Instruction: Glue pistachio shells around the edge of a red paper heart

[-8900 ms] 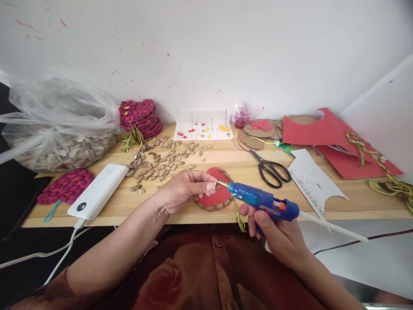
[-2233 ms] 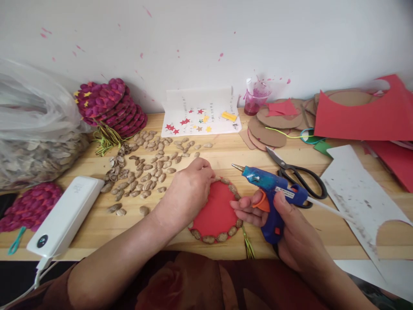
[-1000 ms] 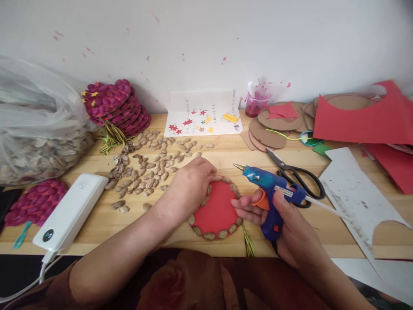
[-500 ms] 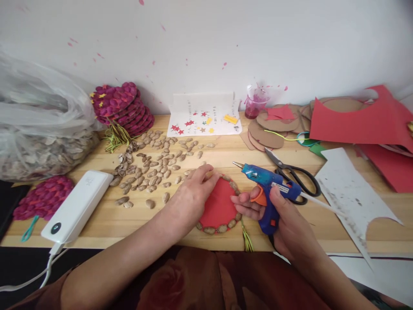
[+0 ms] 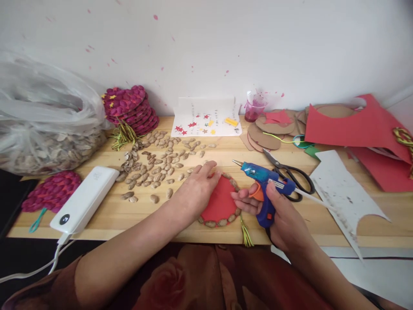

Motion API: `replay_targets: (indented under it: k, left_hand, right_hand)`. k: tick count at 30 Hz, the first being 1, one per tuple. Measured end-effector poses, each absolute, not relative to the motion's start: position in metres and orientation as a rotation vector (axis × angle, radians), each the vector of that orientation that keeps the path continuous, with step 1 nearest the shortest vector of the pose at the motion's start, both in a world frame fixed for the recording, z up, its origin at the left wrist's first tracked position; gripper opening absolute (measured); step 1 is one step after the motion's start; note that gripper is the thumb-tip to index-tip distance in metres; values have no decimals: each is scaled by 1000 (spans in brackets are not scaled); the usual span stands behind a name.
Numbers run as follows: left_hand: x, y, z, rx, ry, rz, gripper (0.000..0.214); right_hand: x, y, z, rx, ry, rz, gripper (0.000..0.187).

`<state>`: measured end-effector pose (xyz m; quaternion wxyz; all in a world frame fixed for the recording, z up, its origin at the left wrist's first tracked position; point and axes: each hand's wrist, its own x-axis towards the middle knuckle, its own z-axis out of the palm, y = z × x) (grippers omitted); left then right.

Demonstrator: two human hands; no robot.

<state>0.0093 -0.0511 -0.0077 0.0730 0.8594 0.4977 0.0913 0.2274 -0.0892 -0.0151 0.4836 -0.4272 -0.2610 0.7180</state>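
Note:
My left hand [image 5: 199, 189] rests over the upper left edge of a round red disc [image 5: 222, 201], fingers bent and thumb near the rim. Whatever lies under its fingertips is hidden. Brown nut shells [image 5: 222, 222] line the disc's visible rim, while its middle is bare red. A yellow-green tassel [image 5: 246, 232] hangs off its lower right. In my right hand [image 5: 284, 215] is a blue glue gun [image 5: 263, 174] with an orange trigger, its metal nozzle pointing left above the table. A white glue stick [image 5: 314, 198] sticks out of its back.
Loose brown shells [image 5: 156, 170] lie scattered to the left, near a white power bank [image 5: 85, 200] and a plastic bag of shells [image 5: 48, 146]. Purple shell-covered discs [image 5: 132, 110] are stacked behind. Black-handled scissors [image 5: 292, 178], cardboard pieces [image 5: 263, 135] and red sheets [image 5: 348, 125] lie right.
The view has shifted slightly, moving left-side items rightward in the picture. Both hands keep nearly the same pose over the disc and around the glue gun.

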Motion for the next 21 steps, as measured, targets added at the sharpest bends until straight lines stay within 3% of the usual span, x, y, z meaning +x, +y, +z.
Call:
replay_targets:
  k: [11,21]
  left_hand:
    - [-11,-47,-23,2333,1403,742,52]
    - [-3,-52,-23,2439,1421,553,49]
  right_hand:
    - [227,-90,-13,-1031,-633,1759,43]
    - [227,-90,-15,-1033,-674,1733,41]
